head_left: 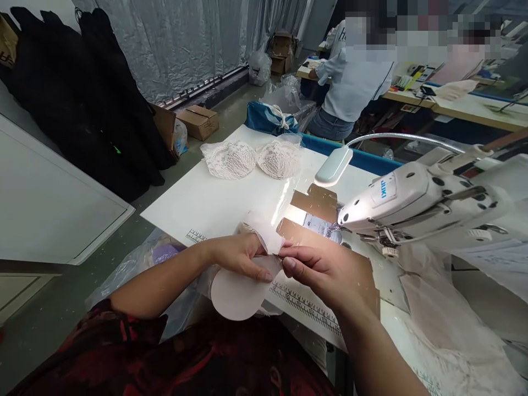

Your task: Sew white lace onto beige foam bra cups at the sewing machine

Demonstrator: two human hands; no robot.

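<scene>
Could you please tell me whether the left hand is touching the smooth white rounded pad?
Touching: in the head view, the left hand holds the white rounded pad, its thumb lying across the pad's upper part.

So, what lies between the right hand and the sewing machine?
Brown cardboard lies between the right hand and the sewing machine, as the head view shows.

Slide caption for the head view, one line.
Left hand and right hand hold pale pieces by a white table; lace cups, sewing machine beyond.
</scene>
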